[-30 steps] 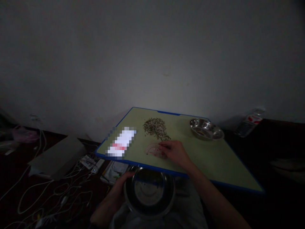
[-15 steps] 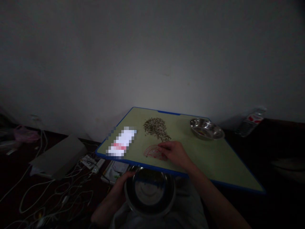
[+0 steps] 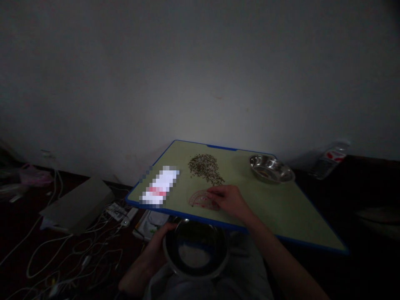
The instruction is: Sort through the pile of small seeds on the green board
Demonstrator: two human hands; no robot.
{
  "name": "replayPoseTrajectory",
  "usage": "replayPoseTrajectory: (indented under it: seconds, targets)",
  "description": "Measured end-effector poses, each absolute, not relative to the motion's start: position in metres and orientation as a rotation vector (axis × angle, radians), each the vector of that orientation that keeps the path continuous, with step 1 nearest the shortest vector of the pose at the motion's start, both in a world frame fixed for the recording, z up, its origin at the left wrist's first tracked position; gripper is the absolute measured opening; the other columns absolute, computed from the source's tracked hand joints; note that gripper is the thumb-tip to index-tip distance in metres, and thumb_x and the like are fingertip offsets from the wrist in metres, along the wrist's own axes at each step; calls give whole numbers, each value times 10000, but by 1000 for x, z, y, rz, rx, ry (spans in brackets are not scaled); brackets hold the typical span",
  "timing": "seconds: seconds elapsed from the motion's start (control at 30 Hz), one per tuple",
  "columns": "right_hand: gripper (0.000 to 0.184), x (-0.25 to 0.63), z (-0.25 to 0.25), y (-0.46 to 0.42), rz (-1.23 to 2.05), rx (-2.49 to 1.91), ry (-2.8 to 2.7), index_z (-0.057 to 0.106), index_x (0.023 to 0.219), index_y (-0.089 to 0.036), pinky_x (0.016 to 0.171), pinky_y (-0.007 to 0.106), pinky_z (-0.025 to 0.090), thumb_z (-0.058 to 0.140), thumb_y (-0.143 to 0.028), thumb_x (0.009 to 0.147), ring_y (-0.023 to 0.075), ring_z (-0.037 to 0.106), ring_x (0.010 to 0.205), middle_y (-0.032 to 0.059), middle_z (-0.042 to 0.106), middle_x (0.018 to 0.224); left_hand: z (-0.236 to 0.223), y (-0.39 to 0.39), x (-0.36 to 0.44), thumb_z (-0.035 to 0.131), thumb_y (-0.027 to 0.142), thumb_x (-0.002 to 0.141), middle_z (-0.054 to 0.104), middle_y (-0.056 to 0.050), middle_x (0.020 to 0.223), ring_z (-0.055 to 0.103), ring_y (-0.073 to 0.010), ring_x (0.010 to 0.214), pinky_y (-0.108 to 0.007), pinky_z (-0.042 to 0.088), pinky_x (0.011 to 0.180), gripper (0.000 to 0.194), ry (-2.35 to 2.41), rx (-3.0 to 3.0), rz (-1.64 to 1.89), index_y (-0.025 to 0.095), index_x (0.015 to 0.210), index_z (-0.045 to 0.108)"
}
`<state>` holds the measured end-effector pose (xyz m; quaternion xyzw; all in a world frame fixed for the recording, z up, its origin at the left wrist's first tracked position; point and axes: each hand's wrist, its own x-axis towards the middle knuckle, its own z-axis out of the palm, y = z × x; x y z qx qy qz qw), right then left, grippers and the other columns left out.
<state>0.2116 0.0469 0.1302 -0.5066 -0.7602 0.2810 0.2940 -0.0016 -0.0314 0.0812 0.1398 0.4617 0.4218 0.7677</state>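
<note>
My right hand is closed at the right side of a clear protractor with red markings, its thumb and fingers pinching the edge. The protractor is low over or flat on the green table top; I cannot tell which. Just beyond it spreads a loose pile of small brown-green grains or seeds, with a trail reaching toward my fingertips. Below the table's near edge, my left hand grips the left rim of a metal bowl over my lap. The bowl's inside is dark and reflective.
A second metal bowl stands at the table's right back, with something small in it. A bright pixelated rectangle lies on the left of the blue-edged table. Cables and a grey box are on the floor; a bottle is at right.
Almost nothing differs. The bowl in my left hand has shifted or tilted slightly; my right hand and the protractor stay nearly in place.
</note>
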Motion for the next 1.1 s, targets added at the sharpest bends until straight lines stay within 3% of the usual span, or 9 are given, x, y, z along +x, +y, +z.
replayPoseTrajectory:
  seconds: [0.27, 0.5, 0.7, 0.93, 1.1]
  targets:
    - [224, 213, 132, 44, 746, -1304, -2067, 693, 830, -189, 523, 219, 430, 507, -286, 751, 124, 570, 562, 14, 676, 706, 80, -31, -3, 585, 248, 649, 680, -5, 531, 610, -163, 544, -266, 428, 608, 123, 1062, 276, 904, 151, 597, 639]
    - [264, 216, 130, 38, 996, -1230, -2010, 687, 868, -178, 489, 216, 432, 509, -337, 754, 115, 549, 511, 19, 653, 648, 79, -31, -2, 567, 221, 658, 680, -11, 520, 608, -160, 530, -261, 437, 603, 128, 1011, 261, 896, 149, 579, 637]
    - [255, 218, 135, 35, 1019, -1239, -1988, 684, 858, -165, 498, 212, 434, 520, -326, 749, 113, 545, 514, 20, 639, 618, 87, -32, 1, 550, 220, 674, 683, -27, 520, 605, -161, 516, -259, 436, 589, 152, 1002, 278, 865, 131, 610, 655]
    - [254, 219, 135, 36, 991, -1251, -1949, 681, 868, -157, 490, 207, 435, 521, -316, 752, 114, 554, 513, 26, 650, 636, 61, -33, -4, 555, 273, 691, 696, -19, 562, 621, -162, 579, -260, 439, 628, 180, 902, 267, 862, 130, 642, 654]
    - [256, 218, 133, 36, 959, -1291, -1872, 680, 864, -147, 490, 216, 442, 548, -324, 734, 120, 561, 525, 38, 662, 665, 52, -37, 1, 537, 235, 655, 637, -10, 447, 554, -134, 436, -251, 409, 515, 166, 962, 257, 823, 120, 571, 623]
